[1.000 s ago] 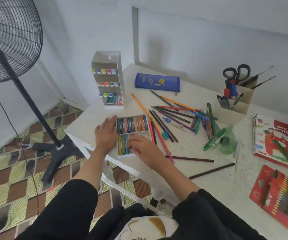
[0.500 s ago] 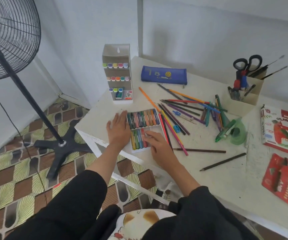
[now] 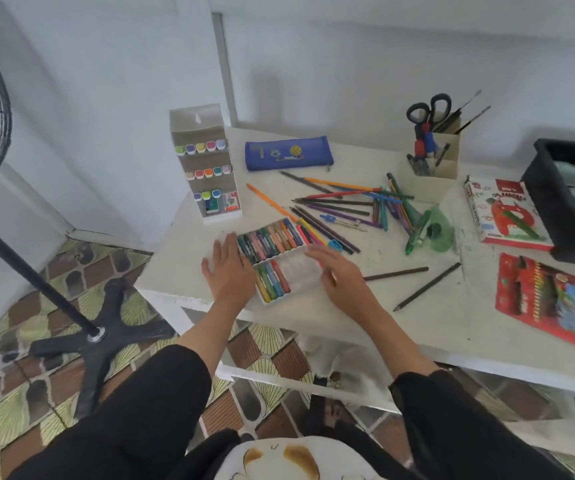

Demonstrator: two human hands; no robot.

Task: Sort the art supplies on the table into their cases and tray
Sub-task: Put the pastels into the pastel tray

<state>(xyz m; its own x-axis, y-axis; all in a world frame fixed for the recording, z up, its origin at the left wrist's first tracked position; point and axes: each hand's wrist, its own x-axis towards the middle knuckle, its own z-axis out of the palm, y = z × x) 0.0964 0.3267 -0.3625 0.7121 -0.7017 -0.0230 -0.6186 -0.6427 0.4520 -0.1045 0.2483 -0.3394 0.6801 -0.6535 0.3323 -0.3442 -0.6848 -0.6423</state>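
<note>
On the crayon tray [image 3: 301,273], head view, we see the back row full and the front row partly empty. Left hand [image 3: 225,271] is flat, fingers spread, at the tray's left edge. Right hand [image 3: 339,277] is relaxed over the tray's right end, holding nothing. Loose pencils [image 3: 341,206] behind the tray are unsorted, so we judge most work remains.

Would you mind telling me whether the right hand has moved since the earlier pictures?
Yes. The right hand has slid rightward off the lower row of the crayon tray, towards the brown pencil.
</note>
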